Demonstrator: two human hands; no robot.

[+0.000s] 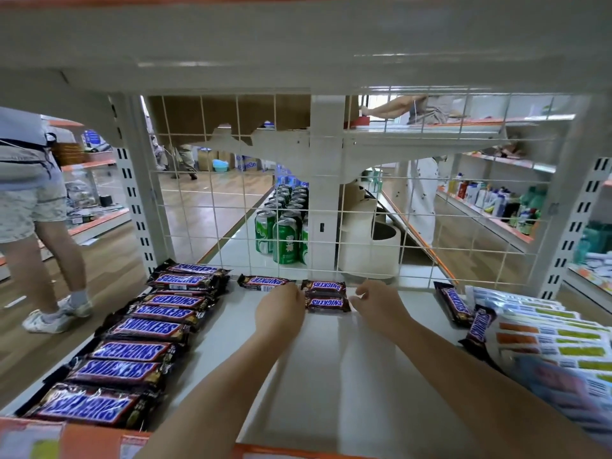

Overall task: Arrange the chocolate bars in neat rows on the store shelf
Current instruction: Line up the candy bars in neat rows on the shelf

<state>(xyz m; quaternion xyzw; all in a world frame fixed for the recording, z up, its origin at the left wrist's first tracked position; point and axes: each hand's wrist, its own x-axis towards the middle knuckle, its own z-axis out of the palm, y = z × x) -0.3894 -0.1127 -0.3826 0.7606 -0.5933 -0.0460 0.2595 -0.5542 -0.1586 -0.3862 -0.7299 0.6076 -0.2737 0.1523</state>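
Bare shelf board [331,376] runs between both forearms, a long row of Snickers bars [139,346] at nine o'clock. At twelve o'clock, the left hand [281,309] and right hand [376,301] pinch opposite ends of a small Snickers stack [327,298]. Just behind it stands the wire grid back [298,210]; a lone bar [263,282] lies at eleven, two loose bars [463,313] at two.

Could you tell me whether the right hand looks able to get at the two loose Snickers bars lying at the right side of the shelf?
Probably yes. The right hand is at the stacked bars near the wire back, and the two loose bars lie to its right on bare shelf, with nothing between. The white packets sit beyond them.
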